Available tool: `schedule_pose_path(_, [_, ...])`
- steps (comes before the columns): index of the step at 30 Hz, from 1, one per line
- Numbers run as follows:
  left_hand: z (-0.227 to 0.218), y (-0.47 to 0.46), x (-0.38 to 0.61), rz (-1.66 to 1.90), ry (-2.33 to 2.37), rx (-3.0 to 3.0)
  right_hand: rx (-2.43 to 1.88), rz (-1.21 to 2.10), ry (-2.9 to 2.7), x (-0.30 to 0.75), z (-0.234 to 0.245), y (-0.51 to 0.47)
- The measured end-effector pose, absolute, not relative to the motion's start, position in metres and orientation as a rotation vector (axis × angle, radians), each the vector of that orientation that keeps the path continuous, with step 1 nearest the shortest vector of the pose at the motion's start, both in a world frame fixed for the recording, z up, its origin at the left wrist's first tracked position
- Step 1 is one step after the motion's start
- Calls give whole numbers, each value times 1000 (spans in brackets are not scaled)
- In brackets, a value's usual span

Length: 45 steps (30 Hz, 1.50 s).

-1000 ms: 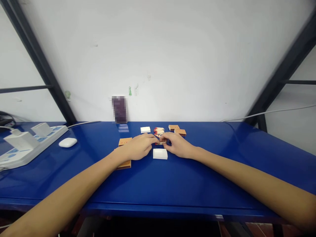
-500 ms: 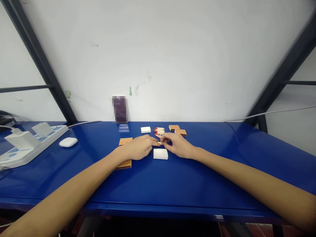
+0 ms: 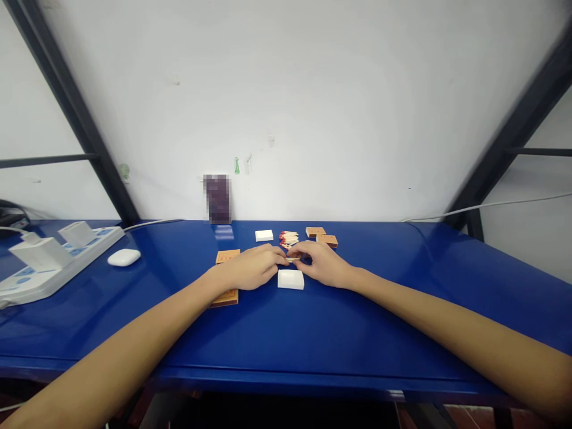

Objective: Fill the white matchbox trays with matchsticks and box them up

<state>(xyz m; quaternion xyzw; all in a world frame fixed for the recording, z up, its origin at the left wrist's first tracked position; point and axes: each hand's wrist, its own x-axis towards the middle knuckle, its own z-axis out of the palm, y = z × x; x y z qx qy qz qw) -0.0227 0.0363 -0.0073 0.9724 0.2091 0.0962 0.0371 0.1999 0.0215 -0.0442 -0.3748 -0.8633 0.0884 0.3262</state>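
Centre of frame, on the blue table (image 3: pixel 313 333): left hand (image 3: pixel 250 269) and right hand (image 3: pixel 322 264) meet fingertip to fingertip. Both are pinched on a few matchsticks (image 3: pixel 292 259), just above the white tray (image 3: pixel 291 280).

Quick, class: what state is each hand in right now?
Left hand: closed, pinching one end of a few matchsticks.
Right hand: closed, pinching the other end of them.

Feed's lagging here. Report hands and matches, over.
Left hand and right hand both pinching a small match bundle. White tray just nearer, loose match pile behind. Orange sleeves off to both sides.
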Motion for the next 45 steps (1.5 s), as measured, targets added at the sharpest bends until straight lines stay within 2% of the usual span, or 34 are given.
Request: schedule_pose_path(45, [-7,39,-23,289,640,2896,-940,192,-2224,198,-41,16])
